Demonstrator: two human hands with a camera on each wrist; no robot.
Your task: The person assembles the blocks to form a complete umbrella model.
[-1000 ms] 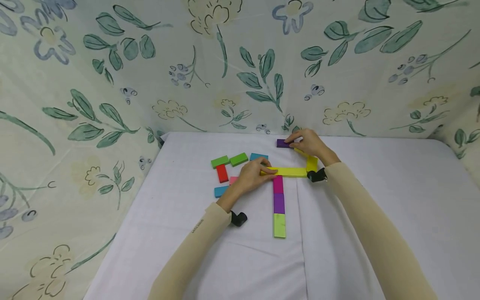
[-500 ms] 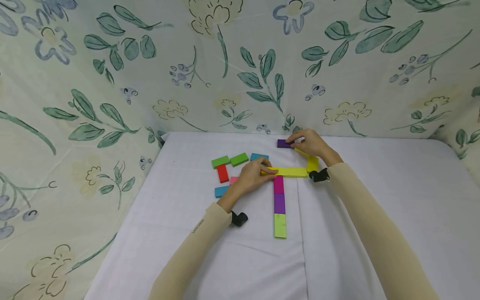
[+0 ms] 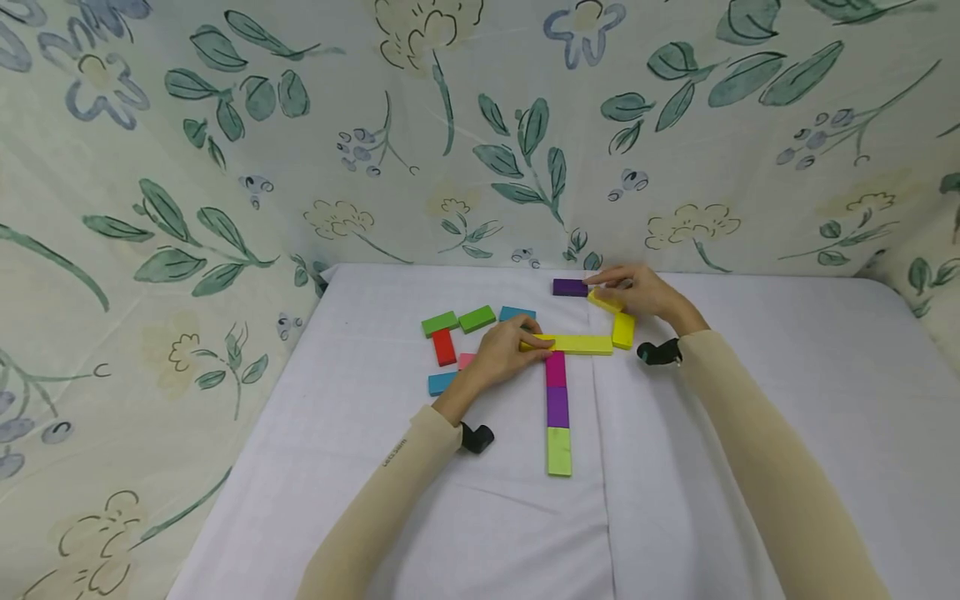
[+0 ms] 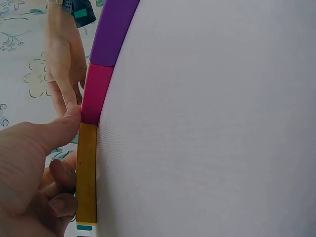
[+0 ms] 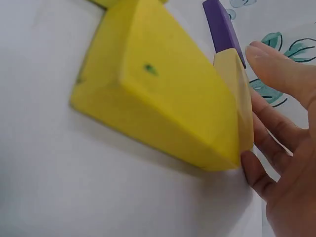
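Observation:
My left hand (image 3: 506, 350) is at the left end of a row of yellow blocks (image 3: 581, 344), gripping the yellow block (image 4: 87, 173) there. Its thumb rests by the joint with a magenta block (image 4: 96, 94); its other fingers curl behind the yellow one. At the back, my right hand (image 3: 647, 292) has its fingers fairly straight. They lie beside a slanted yellow block (image 3: 604, 301), with one fingertip right at the end of a dark purple block (image 3: 570, 287). Another yellow block (image 3: 623, 331) links the slanted one to the row.
A purple block (image 3: 558, 407) and a lime block (image 3: 558, 452) continue the column below the magenta one. To the left lie two green blocks (image 3: 477, 318), a red block (image 3: 444, 347), a partly covered pink block (image 3: 466, 360) and blue blocks (image 3: 442, 384). Floral cloth (image 3: 420, 183) hangs behind.
My right hand has let go of the dark purple block and shifted right, uncovering more of it and the slanted yellow block. My left hand has stayed in place.

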